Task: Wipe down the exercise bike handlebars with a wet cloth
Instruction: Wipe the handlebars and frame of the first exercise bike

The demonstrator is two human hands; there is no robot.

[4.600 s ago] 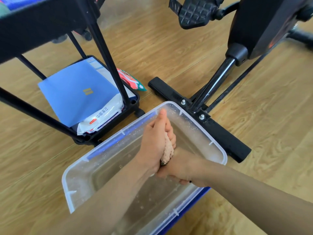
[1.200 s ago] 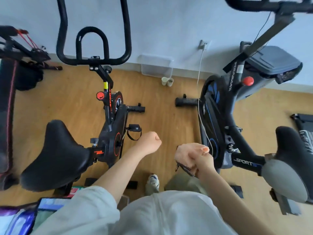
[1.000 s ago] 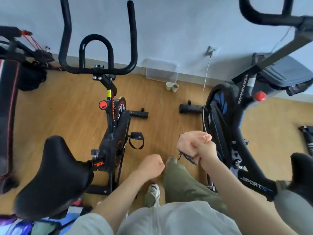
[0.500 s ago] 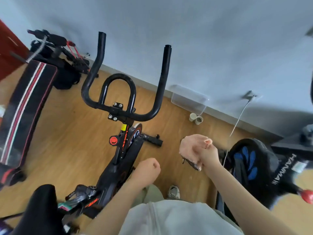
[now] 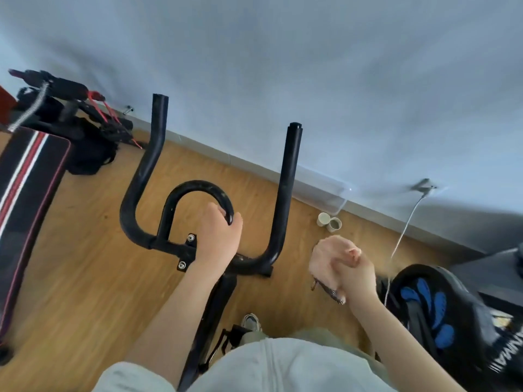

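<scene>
The black handlebars (image 5: pixel 285 193) of an exercise bike stand in front of me, with two upright horns and a curved inner loop. My left hand (image 5: pixel 219 240) is wrapped around the right side of that inner loop, just above the centre clamp. My right hand (image 5: pixel 355 274) hovers to the right of the bars, apart from them, clutching a bunched pink cloth (image 5: pixel 325 260) with a dark edge hanging below.
A second bike with a black and blue flywheel cover (image 5: pixel 441 306) stands close at the right. A striped weight bench (image 5: pixel 25 193) lies at the left. Two small cups (image 5: pixel 329 222) and a clear plastic box (image 5: pixel 322 190) sit by the grey wall on the wooden floor.
The cloth was wrung over a water tub earlier. Since half a second ago I have moved closer to the left bike and my left hand has risen and gripped the inner loop; the right hand keeps the cloth.
</scene>
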